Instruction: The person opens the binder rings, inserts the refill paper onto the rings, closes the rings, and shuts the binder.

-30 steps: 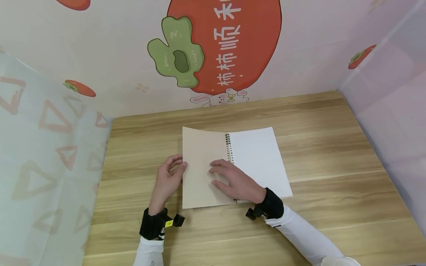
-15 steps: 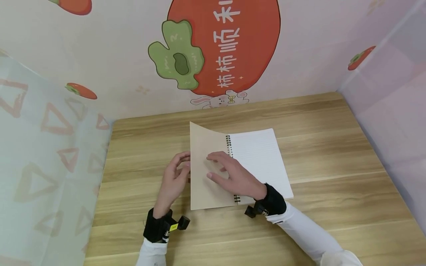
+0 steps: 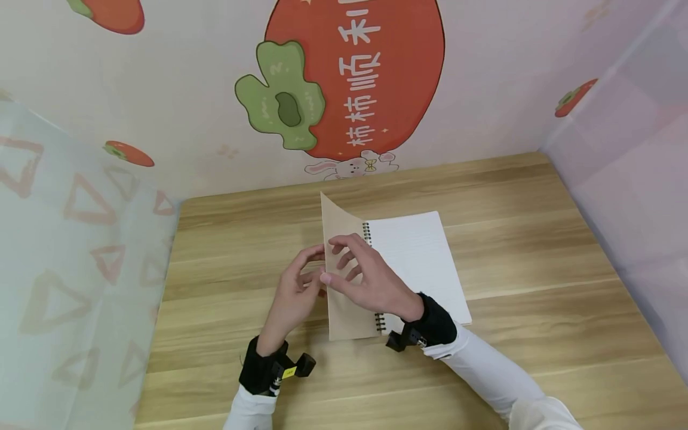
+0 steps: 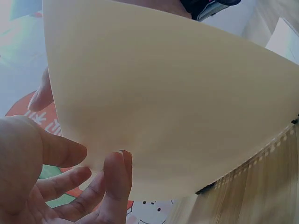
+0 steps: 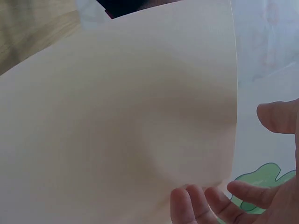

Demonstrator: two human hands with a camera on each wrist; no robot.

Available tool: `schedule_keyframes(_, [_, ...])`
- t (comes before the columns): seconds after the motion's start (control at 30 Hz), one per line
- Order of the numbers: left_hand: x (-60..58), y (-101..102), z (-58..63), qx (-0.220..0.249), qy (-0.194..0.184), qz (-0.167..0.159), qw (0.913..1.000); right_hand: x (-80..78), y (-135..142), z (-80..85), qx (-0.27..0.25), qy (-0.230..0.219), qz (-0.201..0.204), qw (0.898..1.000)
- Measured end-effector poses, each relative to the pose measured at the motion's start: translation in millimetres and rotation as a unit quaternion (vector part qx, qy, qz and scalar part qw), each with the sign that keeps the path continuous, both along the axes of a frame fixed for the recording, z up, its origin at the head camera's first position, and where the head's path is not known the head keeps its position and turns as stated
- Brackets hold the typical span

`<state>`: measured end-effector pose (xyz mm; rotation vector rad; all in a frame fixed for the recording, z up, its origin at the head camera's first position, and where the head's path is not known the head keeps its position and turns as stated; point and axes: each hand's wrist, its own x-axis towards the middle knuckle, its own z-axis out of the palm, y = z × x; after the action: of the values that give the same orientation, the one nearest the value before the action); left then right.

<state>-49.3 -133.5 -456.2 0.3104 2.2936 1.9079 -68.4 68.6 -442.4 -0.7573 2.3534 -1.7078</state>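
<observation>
A spiral notebook (image 3: 416,269) lies on the table, lined white pages up. Its plain tan cover (image 3: 344,322) stands raised at a steep slant on the left of the spiral binding. My left hand (image 3: 295,289) is at the cover's outer face; in the left wrist view its thumb and bent fingertips (image 4: 117,172) rest on or close to that face near the free edge. Over the inner face hovers my right hand (image 3: 371,278), fingers loosely bent. Its thumb (image 5: 278,116) sticks out past the free edge, apart from the fingers. Whether the right fingertips touch the cover, I cannot tell.
The wood-grain table (image 3: 537,269) extends around the notebook. A wall printed with a large red persimmon (image 3: 403,77) closes the back. Patterned panels (image 3: 80,286) border the left and right sides. Black wrist straps (image 3: 438,322) with small cameras sit on both wrists.
The cover has swung up from lying nearly flat on the left toward the right. My left hand has followed it rightward; the right hand has lifted, its thumb reaching the free edge.
</observation>
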Motion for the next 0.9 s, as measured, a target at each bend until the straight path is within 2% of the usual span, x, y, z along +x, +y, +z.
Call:
schedule_keyframes(0.23, [1.1, 9, 2.0, 0.018, 0.011, -0.019, 0.9996, -2.0, 1, 4.8, -0.005, 0.018, -0.026, 0.999])
schedule_keyframes(0.53, [2.0, 17, -0.1, 0.022, 0.006, -0.029, 0.9993, -1.8, 9, 6.7, -0.014, 0.029, -0.029, 0.999])
schedule_keyframes(0.9, [-0.1, 20, -15.5, 0.027, -0.005, -0.039, 0.9989, 0.6, 35, 14.3, -0.015, 0.013, -0.042, 0.999])
